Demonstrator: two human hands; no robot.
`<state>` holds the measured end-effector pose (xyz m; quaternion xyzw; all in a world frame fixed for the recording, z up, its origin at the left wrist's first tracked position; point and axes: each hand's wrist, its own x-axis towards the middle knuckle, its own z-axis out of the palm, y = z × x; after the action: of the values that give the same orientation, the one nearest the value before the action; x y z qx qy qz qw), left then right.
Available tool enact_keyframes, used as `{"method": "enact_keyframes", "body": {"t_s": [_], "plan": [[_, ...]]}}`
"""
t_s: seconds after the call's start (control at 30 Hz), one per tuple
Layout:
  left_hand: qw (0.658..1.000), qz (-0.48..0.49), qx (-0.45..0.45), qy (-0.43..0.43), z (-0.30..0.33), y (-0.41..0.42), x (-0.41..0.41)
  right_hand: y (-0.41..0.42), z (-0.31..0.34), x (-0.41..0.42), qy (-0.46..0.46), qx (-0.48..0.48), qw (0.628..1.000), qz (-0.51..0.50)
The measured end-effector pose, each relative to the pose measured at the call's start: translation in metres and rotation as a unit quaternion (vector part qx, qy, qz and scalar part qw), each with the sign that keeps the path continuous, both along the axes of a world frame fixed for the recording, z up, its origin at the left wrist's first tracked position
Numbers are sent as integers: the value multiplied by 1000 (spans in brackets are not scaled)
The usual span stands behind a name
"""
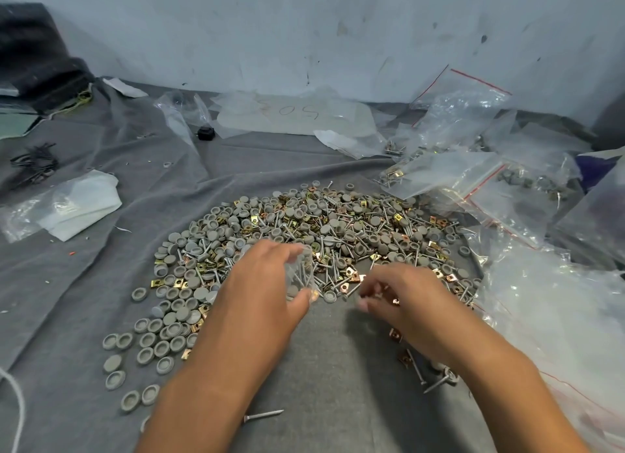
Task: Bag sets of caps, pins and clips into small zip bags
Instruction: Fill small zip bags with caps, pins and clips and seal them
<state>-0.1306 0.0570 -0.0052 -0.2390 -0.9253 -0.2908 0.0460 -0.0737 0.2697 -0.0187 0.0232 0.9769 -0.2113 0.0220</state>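
Note:
A wide heap of grey round caps, metal pins and brass-coloured square clips lies on the grey cloth. My left hand holds a small clear zip bag at the heap's near edge; several pins and a cap show inside it. My right hand is just right of the bag, fingers curled, pinching a copper-coloured clip. More caps are spread to the left. Loose clips and pins lie under my right wrist.
Filled and empty zip bags with red seal lines pile up at the right and back right. Crumpled plastic lies at the left, a small black object at the back. A marked wall closes the far side. One pin lies near me.

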Motion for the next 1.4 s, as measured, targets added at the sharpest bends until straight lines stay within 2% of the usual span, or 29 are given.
{"method": "enact_keyframes", "body": {"t_s": [0.1, 0.13, 0.2, 0.3, 0.43, 0.53, 0.63, 0.73, 0.87, 0.93, 1.13, 1.3, 1.4], "plan": [[1000, 1, 1, -1, 0, 1, 0, -20, 15, -1, 162, -162, 973, -9], [1000, 2, 1, 0, 0, 1, 0, -29, 18, -1, 204, -187, 961, 13], [1000, 3, -3, 0, 0, 2, -1, -47, 19, -3, 259, -165, 950, 59], [1000, 1, -8, 3, 0, 1, -1, -60, 11, -6, 271, -131, 950, 83], [1000, 2, -2, 10, 1, 1, -1, -65, 10, -11, 271, -161, 944, 97], [1000, 9, 8, 12, 2, 0, -1, -55, 12, -14, 291, -179, 939, 48], [999, 12, 28, 17, 4, -4, 1, -31, 11, -16, 244, -178, 953, -25], [998, 16, 51, 19, 7, -6, 0, -14, 2, -15, 174, -111, 977, -59], [998, 24, 48, 17, 9, -7, -1, -16, -7, -18, 58, 6, 997, -43], [999, 21, 47, 15, 9, -6, 0, -21, -11, -21, 20, 32, 998, -46], [999, 21, 42, 9, 8, -8, -2, -27, -16, -25, 27, 40, 997, -65], [999, 23, 38, 11, 7, -6, -1, -36, -20, -26, 22, 10, 996, -88], [999, 23, 40, 11, 8, -6, -1, -40, -25, -28, 41, 49, 991, -118]]}}
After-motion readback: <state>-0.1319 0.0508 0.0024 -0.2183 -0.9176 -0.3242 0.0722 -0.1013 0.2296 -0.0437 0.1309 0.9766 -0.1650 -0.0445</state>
